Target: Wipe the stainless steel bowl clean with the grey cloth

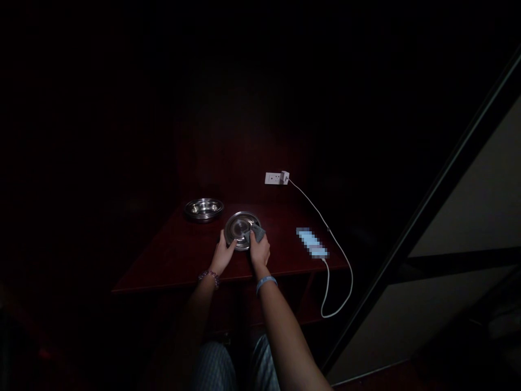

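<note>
A round, shiny steel plate (239, 226) is held tilted up above the dark red table, its inner face toward me. My left hand (222, 254) grips the plate's lower left rim, thumb over the edge. On the plate's right side, my right hand (259, 251) is closed on a grey cloth (254, 233), which presses against the rim and inner face. The fingers behind the plate are hidden. Further back to the left, a steel bowl-like dish (204, 208) rests on the table, possibly stacked on others.
The red table (163, 266) has its front edge near my wrists. To the right lies a blurred-out phone (312, 243). Its white cable (350, 277) loops past the table edge up to a charger (284, 177) in the wall socket (272, 178). Surroundings are dark.
</note>
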A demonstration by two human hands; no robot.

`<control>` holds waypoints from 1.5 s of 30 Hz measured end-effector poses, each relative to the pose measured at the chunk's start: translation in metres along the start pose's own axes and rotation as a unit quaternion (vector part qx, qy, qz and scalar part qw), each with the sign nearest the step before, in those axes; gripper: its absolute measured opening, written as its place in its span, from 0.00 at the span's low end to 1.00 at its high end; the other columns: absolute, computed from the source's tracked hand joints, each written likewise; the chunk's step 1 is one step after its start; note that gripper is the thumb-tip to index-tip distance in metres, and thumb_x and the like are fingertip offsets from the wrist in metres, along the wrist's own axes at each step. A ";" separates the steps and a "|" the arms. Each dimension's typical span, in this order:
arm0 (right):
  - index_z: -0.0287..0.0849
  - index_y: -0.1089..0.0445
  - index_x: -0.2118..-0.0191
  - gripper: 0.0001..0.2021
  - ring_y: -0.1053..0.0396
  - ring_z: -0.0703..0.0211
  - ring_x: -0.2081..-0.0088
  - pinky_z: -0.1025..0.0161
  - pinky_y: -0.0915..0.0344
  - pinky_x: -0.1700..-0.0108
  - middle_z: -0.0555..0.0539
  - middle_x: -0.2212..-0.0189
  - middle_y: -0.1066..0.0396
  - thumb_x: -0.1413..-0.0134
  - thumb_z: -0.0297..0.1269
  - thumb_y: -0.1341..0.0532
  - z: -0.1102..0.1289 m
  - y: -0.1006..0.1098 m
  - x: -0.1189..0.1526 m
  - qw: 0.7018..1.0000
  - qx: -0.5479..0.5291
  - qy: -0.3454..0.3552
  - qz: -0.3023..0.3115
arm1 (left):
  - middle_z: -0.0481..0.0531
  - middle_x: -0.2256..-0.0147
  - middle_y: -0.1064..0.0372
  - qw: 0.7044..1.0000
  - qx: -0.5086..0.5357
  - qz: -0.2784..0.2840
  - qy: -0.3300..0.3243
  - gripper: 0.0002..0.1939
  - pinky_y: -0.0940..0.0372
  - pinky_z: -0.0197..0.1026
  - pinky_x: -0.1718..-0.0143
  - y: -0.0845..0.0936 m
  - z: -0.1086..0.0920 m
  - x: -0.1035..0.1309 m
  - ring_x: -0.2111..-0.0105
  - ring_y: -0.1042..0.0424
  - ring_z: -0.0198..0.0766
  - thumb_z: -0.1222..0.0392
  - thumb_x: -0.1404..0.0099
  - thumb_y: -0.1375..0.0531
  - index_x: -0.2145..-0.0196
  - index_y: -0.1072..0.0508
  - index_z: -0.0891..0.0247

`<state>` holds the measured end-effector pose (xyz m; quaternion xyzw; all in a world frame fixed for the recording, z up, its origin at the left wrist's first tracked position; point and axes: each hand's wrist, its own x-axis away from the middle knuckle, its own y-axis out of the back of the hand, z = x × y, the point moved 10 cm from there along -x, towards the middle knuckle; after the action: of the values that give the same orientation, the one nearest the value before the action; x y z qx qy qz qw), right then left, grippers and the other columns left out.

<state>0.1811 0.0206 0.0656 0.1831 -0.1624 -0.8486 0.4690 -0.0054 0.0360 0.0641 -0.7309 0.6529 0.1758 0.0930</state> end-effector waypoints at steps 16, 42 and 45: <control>0.45 0.29 0.49 0.21 0.25 0.48 0.57 0.58 0.33 0.55 0.42 0.58 0.23 0.40 0.53 0.44 0.003 0.000 0.002 1.000 0.009 0.001 0.010 | 0.58 0.44 0.31 0.998 0.049 -0.034 -0.003 0.25 0.46 0.50 0.37 0.005 0.018 -0.007 0.40 0.37 0.45 0.55 0.35 0.45 0.41 0.36 0.62; 0.44 0.31 0.48 0.21 0.25 0.48 0.56 0.58 0.33 0.55 0.41 0.57 0.23 0.40 0.52 0.44 0.005 -0.001 0.001 1.000 0.018 0.009 0.015 | 0.57 0.43 0.32 0.997 0.061 -0.043 0.003 0.24 0.46 0.49 0.36 0.006 0.017 -0.007 0.40 0.36 0.45 0.56 0.35 0.44 0.42 0.35 0.62; 0.43 0.32 0.48 0.22 0.25 0.47 0.56 0.57 0.33 0.54 0.40 0.57 0.23 0.41 0.53 0.43 0.006 -0.002 0.002 0.999 0.033 0.017 0.020 | 0.58 0.43 0.32 0.997 0.065 -0.042 0.005 0.24 0.45 0.48 0.37 0.006 0.016 -0.006 0.41 0.36 0.45 0.55 0.34 0.45 0.42 0.35 0.62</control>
<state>0.1758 0.0206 0.0696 0.2092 -0.1858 -0.8300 0.4825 -0.0140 0.0469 0.0521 -0.7506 0.6324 0.1255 0.1447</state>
